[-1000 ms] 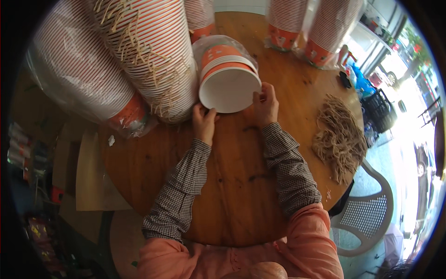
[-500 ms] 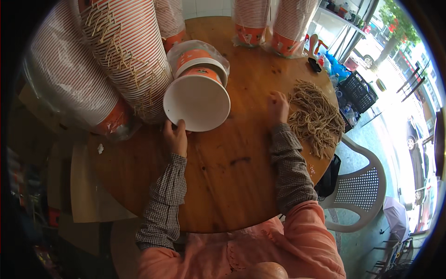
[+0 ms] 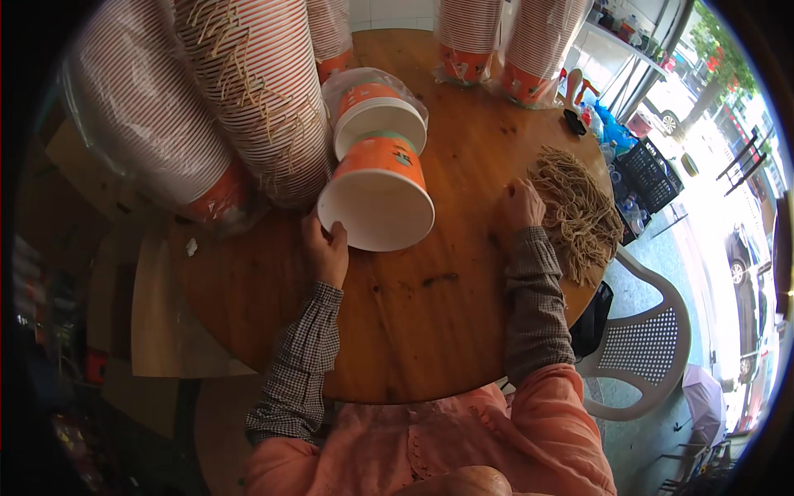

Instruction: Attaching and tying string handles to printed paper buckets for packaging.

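Observation:
My left hand grips the rim of a white and orange paper bucket, thumb inside and fingers outside. The bucket lies tipped on the wooden table, its white mouth toward me. Just behind it is a short nest of similar buckets in clear plastic. My right hand is closed, resting on the table at the left edge of a heap of tan strands, string or rubber bands. Anything inside those fingers is hidden.
Tall bucket stacks stand at the left, one draped with tan strands, another in plastic. Two wrapped stacks stand at the far edge. A small black object lies at far right. Beyond the table are a white chair and a black crate.
The bucket has come toward me in my left hand, away from the nest, and more of its orange side shows. My closed right hand has shifted slightly nearer. The whole view has shifted a little.

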Demonstrator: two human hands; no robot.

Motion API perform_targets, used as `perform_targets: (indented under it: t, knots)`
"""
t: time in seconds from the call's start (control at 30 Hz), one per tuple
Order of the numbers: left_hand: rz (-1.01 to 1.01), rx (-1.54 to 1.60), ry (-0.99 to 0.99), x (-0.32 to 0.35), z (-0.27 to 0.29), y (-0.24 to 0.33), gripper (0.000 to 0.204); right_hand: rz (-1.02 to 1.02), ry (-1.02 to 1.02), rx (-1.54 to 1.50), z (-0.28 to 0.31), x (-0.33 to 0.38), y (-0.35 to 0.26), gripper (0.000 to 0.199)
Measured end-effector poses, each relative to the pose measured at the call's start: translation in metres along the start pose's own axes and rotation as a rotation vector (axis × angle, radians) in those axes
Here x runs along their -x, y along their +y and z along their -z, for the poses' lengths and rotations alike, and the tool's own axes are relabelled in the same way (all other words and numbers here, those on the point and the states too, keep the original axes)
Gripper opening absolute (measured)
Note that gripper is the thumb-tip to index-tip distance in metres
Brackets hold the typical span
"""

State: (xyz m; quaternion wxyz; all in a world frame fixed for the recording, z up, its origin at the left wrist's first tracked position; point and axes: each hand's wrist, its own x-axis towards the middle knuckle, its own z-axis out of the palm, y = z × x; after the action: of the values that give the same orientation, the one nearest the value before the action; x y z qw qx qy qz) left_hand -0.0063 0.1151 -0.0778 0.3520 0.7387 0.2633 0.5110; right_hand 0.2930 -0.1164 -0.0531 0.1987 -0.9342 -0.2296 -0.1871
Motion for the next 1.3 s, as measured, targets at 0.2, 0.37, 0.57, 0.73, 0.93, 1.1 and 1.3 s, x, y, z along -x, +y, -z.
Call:
perform_targets:
  t: [0.2, 0.37, 0.57, 0.73, 0.93, 1.1, 1.3]
  knots:
    - [0.270, -0.016, -0.103, -0.007, 0.007, -0.034, 0.041, -0.016, -0.514, -1.338, 0.068, 0.046, -0.084, 0.009]
    - [0.156, 0.074, 0.131, 0.000, 0.007, 0.025, 0.032, 0.049, -0.604, -1.301, 0.070, 0.066, -0.081, 0.009]
    - [0.174, 0.271, -0.212, 0.040, 0.015, 0.105, 0.042, 0.177, -0.749, -1.358, 0.091, 0.088, -0.112, 0.008]
    - [0.592, 0.631, -0.408, 0.056, -0.004, 0.108, 0.064, 0.356, -0.766, -1.397, 0.087, 0.099, -0.120, 0.005]
    - [0.668, 0.632, -0.433, 0.052, -0.003, 0.117, 0.055, 0.450, -0.729, -1.232, 0.085, 0.097, -0.118, 0.006]
    - [0.588, 0.632, -0.425, 0.055, -0.005, 0.107, 0.042, 0.467, -0.710, -1.207, 0.086, 0.097, -0.121, 0.005]
    - [0.549, 0.582, -0.402, 0.054, -0.006, 0.112, 0.028, 0.501, -0.606, -1.165, 0.079, 0.098, -0.120, 0.005]
